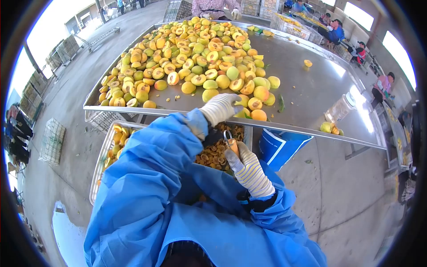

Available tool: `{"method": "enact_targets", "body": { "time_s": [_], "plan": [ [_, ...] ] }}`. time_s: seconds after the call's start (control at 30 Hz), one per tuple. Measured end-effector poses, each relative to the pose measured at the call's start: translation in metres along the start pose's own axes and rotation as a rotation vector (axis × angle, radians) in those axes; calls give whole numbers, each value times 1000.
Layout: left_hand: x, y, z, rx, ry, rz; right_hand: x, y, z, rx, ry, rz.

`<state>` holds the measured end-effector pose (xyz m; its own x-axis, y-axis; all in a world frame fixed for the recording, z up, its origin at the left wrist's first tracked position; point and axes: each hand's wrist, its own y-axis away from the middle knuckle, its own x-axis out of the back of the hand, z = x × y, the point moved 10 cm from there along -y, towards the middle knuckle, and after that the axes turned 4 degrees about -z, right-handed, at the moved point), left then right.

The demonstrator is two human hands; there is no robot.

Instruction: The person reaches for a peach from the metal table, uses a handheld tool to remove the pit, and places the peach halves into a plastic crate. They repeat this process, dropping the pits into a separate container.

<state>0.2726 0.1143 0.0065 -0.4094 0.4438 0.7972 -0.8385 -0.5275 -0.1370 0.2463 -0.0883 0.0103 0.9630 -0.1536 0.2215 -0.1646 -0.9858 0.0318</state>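
Sleeve [151,178] hides tray [98,167]; tool [230,143] in right hand [249,171] unclear.

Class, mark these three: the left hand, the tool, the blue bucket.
left hand [221,108]: head view, back of the glove.
tool [232,144]: head view, orange handle.
blue bucket [278,147]: head view, side wall.
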Motion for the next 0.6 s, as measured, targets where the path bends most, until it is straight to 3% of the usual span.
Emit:
{"method": "enact_targets", "body": {
  "time_s": [0.03, 0.1, 0.27, 0.37, 0.4, 0.43, 0.5, 0.57, 0.6],
  "plan": [
    [-10, -11, 11, 30, -74, -22, 2, 1, -2, 25, -3, 24],
    [-27, -16, 13, 304, -175, -152, 8, 0, -4, 71, -9, 77],
    [-37, -26, 4, 349, -82, -150, 8, 0, -5, 71, -23, 49],
    [-34, -31, -51, 368, 241, 102, 5, 2, -3, 33, -229, 24],
    [-26, -22, -63, 338, 648, 249, 5, 3, -4, 31, -255, 28],
    [-21, -12, -61, 277, 1150, 262, 5, 3, -4, 27, -281, 27],
    [-2, 14, -61, 319, 1550, 263, 2, 3, -2, 14, -291, 22],
    [3, 35, -49, 164, 1783, 62, 2, 1, 4, -3, -254, 22],
    [5, 49, -47, 165, 1809, 94, 1, -1, 5, -3, -249, 31]
  ]
}}
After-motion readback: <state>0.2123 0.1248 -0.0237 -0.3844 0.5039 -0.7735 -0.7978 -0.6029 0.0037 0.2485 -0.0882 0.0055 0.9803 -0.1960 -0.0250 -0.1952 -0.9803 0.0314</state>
